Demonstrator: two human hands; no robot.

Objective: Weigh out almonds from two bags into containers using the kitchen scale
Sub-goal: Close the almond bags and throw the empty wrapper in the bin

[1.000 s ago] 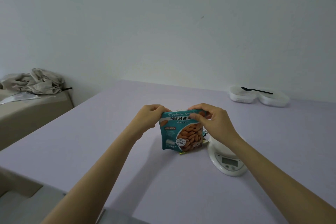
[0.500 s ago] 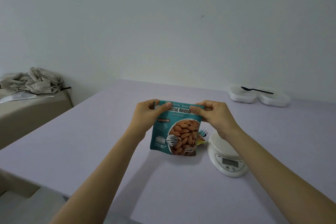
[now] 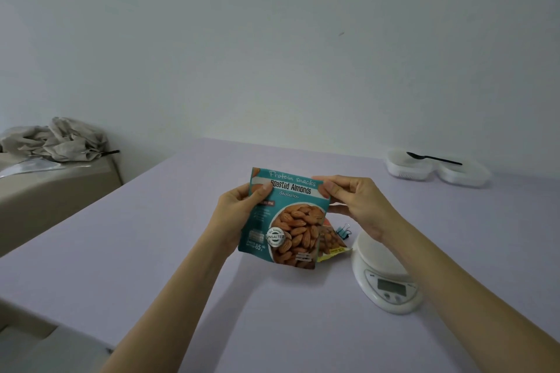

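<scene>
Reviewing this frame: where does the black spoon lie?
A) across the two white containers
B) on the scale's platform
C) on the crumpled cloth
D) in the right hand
A: the black spoon lies across the tops of the two white containers at the far right, well apart from the scale.

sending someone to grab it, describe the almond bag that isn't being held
On the lilac table, look left of the white kitchen scale. The second bag lies there, partly hidden behind the held teal bag. It is the yellow-edged one with a blue binder clip at its top.
</scene>
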